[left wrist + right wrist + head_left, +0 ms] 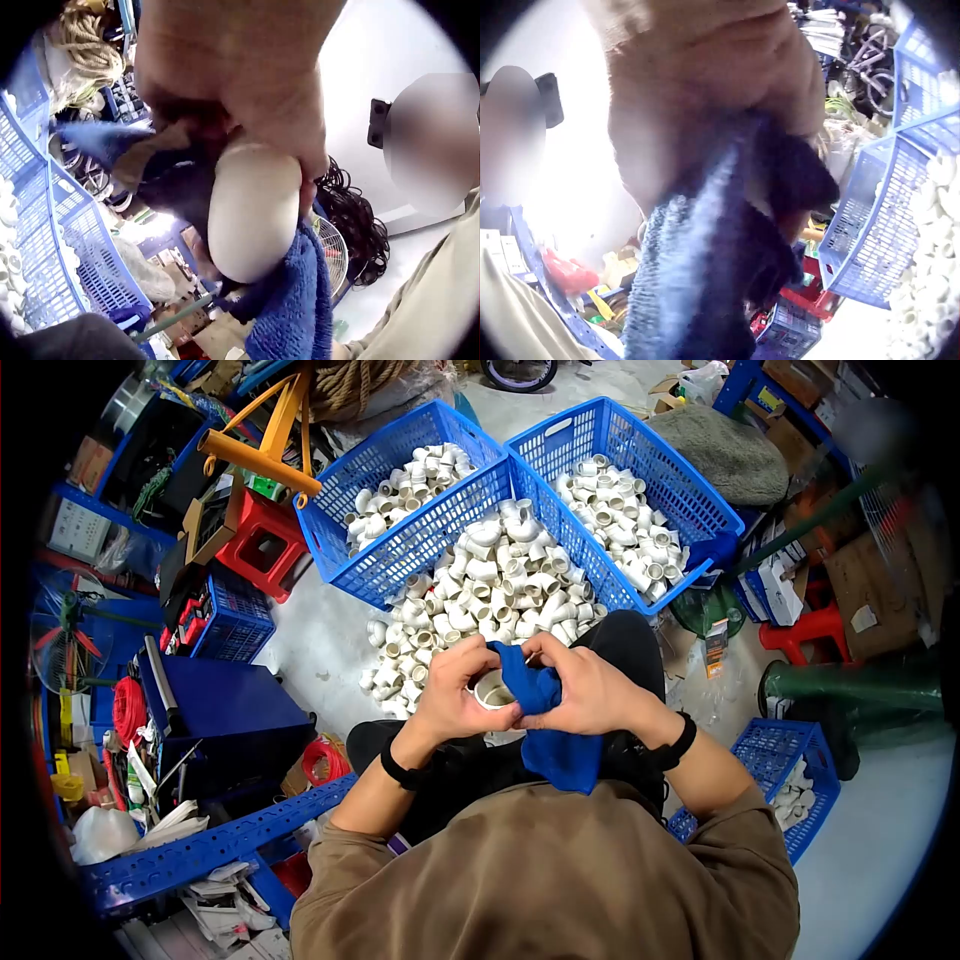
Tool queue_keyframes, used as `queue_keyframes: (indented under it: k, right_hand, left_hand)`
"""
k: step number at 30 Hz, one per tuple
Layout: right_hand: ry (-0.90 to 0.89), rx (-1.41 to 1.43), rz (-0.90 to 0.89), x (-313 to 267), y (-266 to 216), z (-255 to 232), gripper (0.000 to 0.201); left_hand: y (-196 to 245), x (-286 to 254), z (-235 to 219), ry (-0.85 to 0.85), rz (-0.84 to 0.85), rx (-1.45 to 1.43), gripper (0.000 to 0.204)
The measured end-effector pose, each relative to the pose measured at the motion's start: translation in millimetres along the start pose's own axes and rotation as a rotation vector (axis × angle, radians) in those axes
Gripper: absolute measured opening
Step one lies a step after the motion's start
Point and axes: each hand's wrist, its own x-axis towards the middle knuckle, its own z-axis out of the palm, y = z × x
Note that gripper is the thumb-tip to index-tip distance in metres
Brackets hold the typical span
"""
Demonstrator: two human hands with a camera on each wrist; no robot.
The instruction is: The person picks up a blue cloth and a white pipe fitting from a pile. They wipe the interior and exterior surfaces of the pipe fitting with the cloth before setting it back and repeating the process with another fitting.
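In front of the person's lap, the left hand (448, 695) grips a white plastic pipe elbow (489, 691), its round opening facing up in the head view. The elbow's smooth curved side (255, 214) fills the middle of the left wrist view. A blue terry cloth (562, 758) is held by the right hand (597, 692), fingers and thumb bent round it against the elbow. Part of the cloth covers the elbow's right side, and the rest hangs down toward the lap. In the right wrist view the cloth (686, 277) hides the elbow and most fingertips.
A large heap of white pipe elbows (500, 585) lies on the floor just ahead. Behind it stand a left blue basket (372, 572) and a right blue basket (690, 465), both holding more fittings. A smaller blue basket (820, 760) sits at the right, a dark blue cabinet (235, 695) at the left.
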Motion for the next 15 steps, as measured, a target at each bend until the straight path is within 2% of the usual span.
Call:
queue_keyframes:
  k: [3, 4, 5, 7, 9, 11, 13, 15]
  right_hand:
    - [-0.018, -0.011, -0.004, -11, 13, 4, 0.064]
    - [-0.080, 0.097, 0.048, -12, 11, 4, 0.062]
    - [-0.084, 0.097, 0.041, -14, 10, 5, 0.062]
    - [-0.004, 0.171, 0.078, -18, 8, 8, 0.061]
    - [-0.002, 0.136, 0.067, -20, 16, 13, 0.054]
    - [0.131, 0.737, -0.022, -21, 20, 22, 0.047]
    - [0.315, 0.851, -0.121, -21, 24, 32, 0.046]
    - [0.438, 0.892, -0.215, -12, 23, 42, 0.047]
  left_hand:
    - [7, -1, 1, -0.021, 0.040, -0.002, 0.048]
    - [9, -4, 3, -0.013, -0.026, -0.026, 0.060]
    - [7, -5, 5, -0.010, -0.026, -0.018, 0.060]
    - [4, -3, 7, 0.023, -0.015, -0.049, 0.063]
    - [7, -3, 9, 0.026, -0.044, -0.061, 0.066]
    - [6, -3, 12, 0.095, -0.070, -0.163, 0.051]
    - [3, -7, 23, 0.231, -0.210, -0.352, 0.057]
    - [3, -9, 41, 0.373, -0.251, -0.465, 0.057]
